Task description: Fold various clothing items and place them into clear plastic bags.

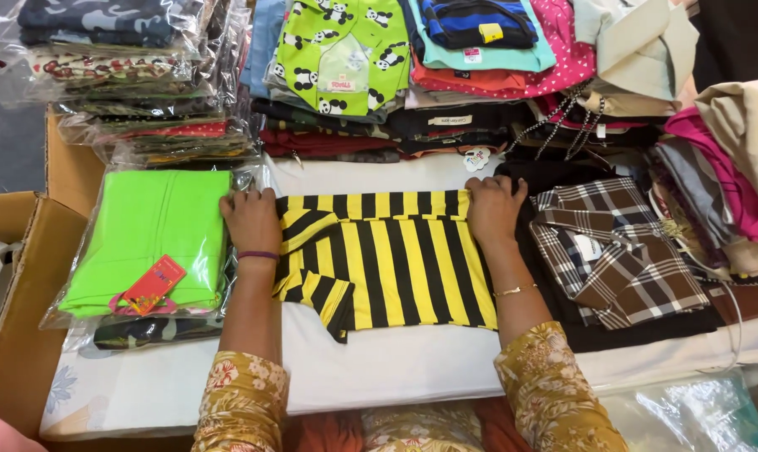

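Observation:
A yellow and black striped shirt (391, 264) lies flat on the white table cover (396, 364), with one short sleeve folded in at its left. My left hand (250, 219) presses palm down on the shirt's left top corner. My right hand (494, 209) rests flat on its right top corner. Both hands touch the cloth with fingers together; neither lifts it.
A bright green garment in a clear bag (149, 238) lies to the left, and a brown checked shirt (618, 251) to the right. Stacks of bagged and folded clothes (345, 54) fill the far side. A cardboard box (15, 318) stands at the left edge.

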